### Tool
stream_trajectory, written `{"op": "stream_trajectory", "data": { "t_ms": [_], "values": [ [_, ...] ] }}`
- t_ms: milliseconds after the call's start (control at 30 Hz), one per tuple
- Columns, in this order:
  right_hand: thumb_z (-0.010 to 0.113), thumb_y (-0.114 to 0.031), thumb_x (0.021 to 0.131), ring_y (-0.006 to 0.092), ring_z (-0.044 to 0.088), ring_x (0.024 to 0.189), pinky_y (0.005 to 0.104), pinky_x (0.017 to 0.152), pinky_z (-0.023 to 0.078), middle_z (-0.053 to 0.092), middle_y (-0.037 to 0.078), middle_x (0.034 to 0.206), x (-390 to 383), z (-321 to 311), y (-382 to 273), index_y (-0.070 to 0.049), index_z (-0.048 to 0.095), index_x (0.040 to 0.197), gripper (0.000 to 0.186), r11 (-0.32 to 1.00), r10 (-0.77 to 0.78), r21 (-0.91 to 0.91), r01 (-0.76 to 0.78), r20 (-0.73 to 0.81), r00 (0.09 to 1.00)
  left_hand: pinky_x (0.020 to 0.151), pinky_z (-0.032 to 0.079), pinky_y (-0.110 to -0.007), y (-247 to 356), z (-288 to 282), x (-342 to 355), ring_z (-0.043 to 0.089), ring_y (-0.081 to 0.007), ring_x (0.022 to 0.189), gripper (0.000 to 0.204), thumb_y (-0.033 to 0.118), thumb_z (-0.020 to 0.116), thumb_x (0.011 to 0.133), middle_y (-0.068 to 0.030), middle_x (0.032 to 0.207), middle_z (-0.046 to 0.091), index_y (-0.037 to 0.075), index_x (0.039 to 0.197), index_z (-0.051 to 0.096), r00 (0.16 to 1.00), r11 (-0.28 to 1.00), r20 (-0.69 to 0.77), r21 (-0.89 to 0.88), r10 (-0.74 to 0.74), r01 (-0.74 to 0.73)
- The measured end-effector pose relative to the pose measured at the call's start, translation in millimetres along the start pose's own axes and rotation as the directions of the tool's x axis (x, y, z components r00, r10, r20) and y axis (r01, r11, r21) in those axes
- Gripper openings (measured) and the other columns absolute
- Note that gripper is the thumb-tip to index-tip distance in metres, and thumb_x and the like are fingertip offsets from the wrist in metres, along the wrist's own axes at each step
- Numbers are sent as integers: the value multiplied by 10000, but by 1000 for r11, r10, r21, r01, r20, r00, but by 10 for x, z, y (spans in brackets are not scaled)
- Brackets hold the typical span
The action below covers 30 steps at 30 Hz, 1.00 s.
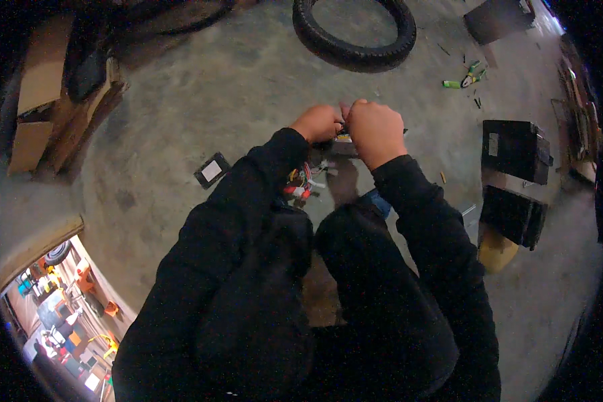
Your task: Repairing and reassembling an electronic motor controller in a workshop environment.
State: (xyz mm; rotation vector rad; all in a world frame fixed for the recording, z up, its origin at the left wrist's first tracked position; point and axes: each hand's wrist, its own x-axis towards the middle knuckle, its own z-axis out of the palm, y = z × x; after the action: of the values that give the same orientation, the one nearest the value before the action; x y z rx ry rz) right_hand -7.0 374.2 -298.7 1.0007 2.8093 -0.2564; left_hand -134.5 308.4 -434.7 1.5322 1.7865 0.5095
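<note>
My left hand (319,124) and my right hand (378,132) meet in front of my knees, low over the concrete floor. Both are closed, fingertips close together around something small and dark that they mostly hide. Just beneath them sits a greyish box-shaped part (345,148), its upper side partly covered by my hands. A tangle of thin coloured wires (305,177) with white and red connectors lies near my left forearm. Past that forearm, a flat black piece with a white label (212,171) rests on the floor.
A black tyre (355,59) lies ahead. Green-handled pliers (474,75) are at far right. Two black boxes (512,151) stand on the right, the nearer one beside a yellowish round object (496,250). Cardboard (43,67) leans at far left; a doorway (80,268) opens at lower left.
</note>
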Motion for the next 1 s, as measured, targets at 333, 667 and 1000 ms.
{"op": "stream_trajectory", "data": {
  "t_ms": [333,667,1000],
  "values": [
    [573,-72,870,462,546,1036,462,878,485,541,269,1075,-58,247,360,78,509,1123,302,905,-197,329,270,-239,951,700,502,-487,-71,136,7,642,-421,760,241,241,609,846,-237,839,661,17,879,691,999,999,-42,-38,18,-20],
    [602,-94,869,443,620,909,500,783,506,623,231,998,-131,111,297,-26,595,1047,191,857,-194,473,204,-71,978,735,495,-517,-93,137,43,630,-434,775,228,223,574,782,-233,823,659,39,802,707,1000,996,-8,-91,-7,6],
    [669,-167,856,403,639,833,473,714,505,661,196,901,-71,174,198,-21,628,990,202,904,-205,356,237,-125,971,741,502,-505,-77,81,22,635,-432,780,220,202,566,784,-239,815,657,31,785,703,1000,1000,-3,-11,12,-12]
  ]
}}
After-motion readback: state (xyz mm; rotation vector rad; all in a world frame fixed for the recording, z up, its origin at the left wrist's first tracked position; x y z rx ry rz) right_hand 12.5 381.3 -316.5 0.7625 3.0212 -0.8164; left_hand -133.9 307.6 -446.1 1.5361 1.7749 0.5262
